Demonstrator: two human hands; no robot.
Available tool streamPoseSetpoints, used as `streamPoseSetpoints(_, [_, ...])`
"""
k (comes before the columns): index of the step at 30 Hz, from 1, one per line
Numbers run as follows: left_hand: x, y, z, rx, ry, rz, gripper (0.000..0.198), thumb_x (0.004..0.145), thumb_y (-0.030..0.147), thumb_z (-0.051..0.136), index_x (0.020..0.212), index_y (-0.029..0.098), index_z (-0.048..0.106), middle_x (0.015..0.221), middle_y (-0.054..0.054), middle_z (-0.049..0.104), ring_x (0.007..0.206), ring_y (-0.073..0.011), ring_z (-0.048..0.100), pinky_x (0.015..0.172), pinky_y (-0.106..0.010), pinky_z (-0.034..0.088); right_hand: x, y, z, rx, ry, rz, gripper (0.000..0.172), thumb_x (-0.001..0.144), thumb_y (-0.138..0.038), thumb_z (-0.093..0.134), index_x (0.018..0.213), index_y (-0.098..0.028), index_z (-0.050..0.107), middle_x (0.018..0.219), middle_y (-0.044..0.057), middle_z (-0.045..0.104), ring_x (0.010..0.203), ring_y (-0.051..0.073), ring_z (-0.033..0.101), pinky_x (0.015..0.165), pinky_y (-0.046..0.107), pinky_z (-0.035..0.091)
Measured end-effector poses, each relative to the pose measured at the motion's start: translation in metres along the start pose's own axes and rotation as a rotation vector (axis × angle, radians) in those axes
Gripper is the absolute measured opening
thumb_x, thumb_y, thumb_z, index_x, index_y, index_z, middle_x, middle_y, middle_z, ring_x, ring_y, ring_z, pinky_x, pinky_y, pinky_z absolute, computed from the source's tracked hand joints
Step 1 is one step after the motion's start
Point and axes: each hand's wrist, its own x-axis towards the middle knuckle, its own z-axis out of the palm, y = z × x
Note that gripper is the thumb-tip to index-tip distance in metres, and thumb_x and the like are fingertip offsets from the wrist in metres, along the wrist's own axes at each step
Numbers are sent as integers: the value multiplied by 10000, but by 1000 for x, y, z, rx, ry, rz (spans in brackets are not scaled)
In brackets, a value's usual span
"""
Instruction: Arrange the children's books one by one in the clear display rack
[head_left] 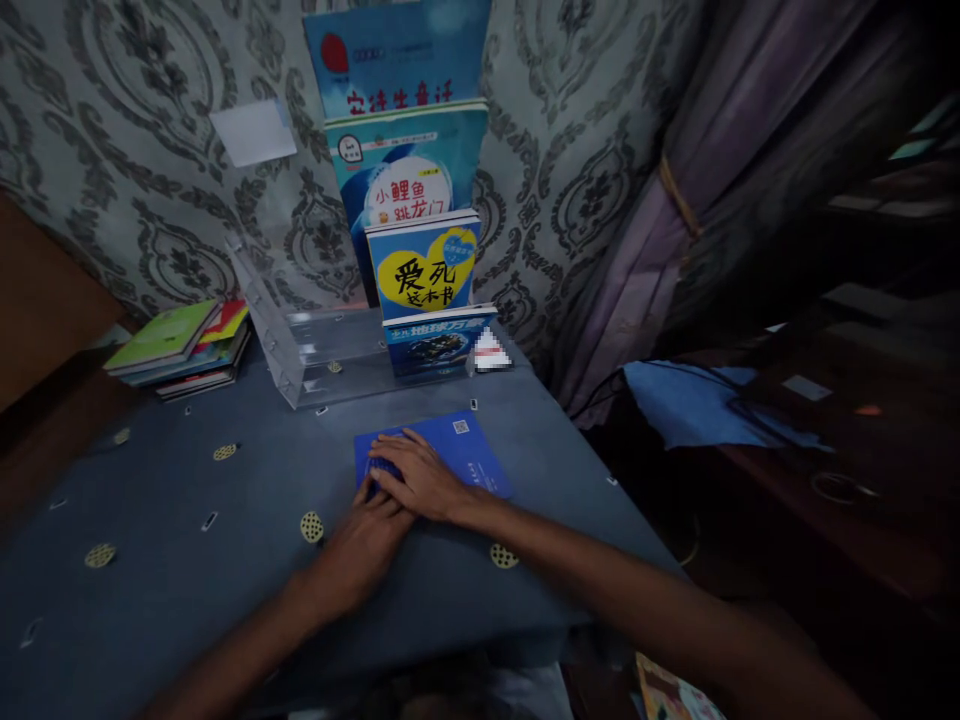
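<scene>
A flat blue book point(477, 462) with a small white printed square lies on the dark blue tablecloth. My right hand point(421, 474) rests palm down on its left part, fingers stretched out and slightly apart. From the lower left, my left hand point(373, 540) reaches the near-left corner of the book. Its fingers lie extended against my right hand, and their tips are partly hidden there. Neither hand grips anything visible. Behind the book stands a clear stepped rack point(281, 345), with several upright books on its right side, a yellow-and-blue book point(426, 270) among them.
A pile of thin books point(176, 345) sits left of the rack. Beside the front book is a small blurred-out item point(491, 352). The table's right edge point(600, 465) runs diagonally, with a tied purple curtain point(637, 250) and a light blue cloth point(675, 400) beyond.
</scene>
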Motion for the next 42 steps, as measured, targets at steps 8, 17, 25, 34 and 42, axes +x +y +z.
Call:
streamPoseSetpoints(8, [8, 5, -7, 33, 5, 7, 472, 991, 105, 441, 1429, 260, 525, 1352, -77, 659, 1322, -237, 553, 1205, -570, 299, 6, 9, -5, 62, -31, -48, 299, 985, -256, 537, 1224, -148, 680, 1324, 133, 684, 1363, 251, 534, 1210, 505, 295])
streamPoseSetpoints(17, [17, -42, -16, 79, 193, -204, 345, 1019, 184, 417, 1322, 155, 579, 1333, -147, 645, 1239, -259, 608, 1041, -459, 492, 1, 18, -3, 84, 124, -66, 347, 1018, -240, 422, 1284, -178, 635, 1284, 123, 698, 1235, 229, 628, 1081, 445, 485])
streamPoseSetpoints(25, [13, -64, -5, 287, 217, -255, 352, 992, 146, 409, 1285, 126, 604, 1335, -179, 650, 1256, -272, 609, 1055, -461, 479, 2, 5, 5, -213, -85, -90, 557, 1014, -326, 492, 1520, -114, 392, 1539, 207, 470, 1488, 285, 361, 1217, 554, 302])
streamPoseSetpoints(34, [14, -64, -3, 283, 232, -261, 388, 1024, 215, 379, 1327, 135, 608, 1357, -166, 650, 1280, -280, 597, 1062, -468, 470, -5, 14, -3, -293, -90, -35, 579, 1012, -370, 497, 1518, -106, 399, 1540, 222, 462, 1489, 300, 357, 1215, 577, 285])
streamPoseSetpoints(42, [14, -63, -4, 286, 232, -274, 391, 1034, 229, 372, 1323, 122, 613, 1368, -169, 644, 1289, -279, 594, 1058, -459, 474, -31, 46, -35, -379, -8, 76, 561, 1021, -402, 457, 1507, -123, 421, 1525, 206, 489, 1469, 301, 394, 1201, 596, 295])
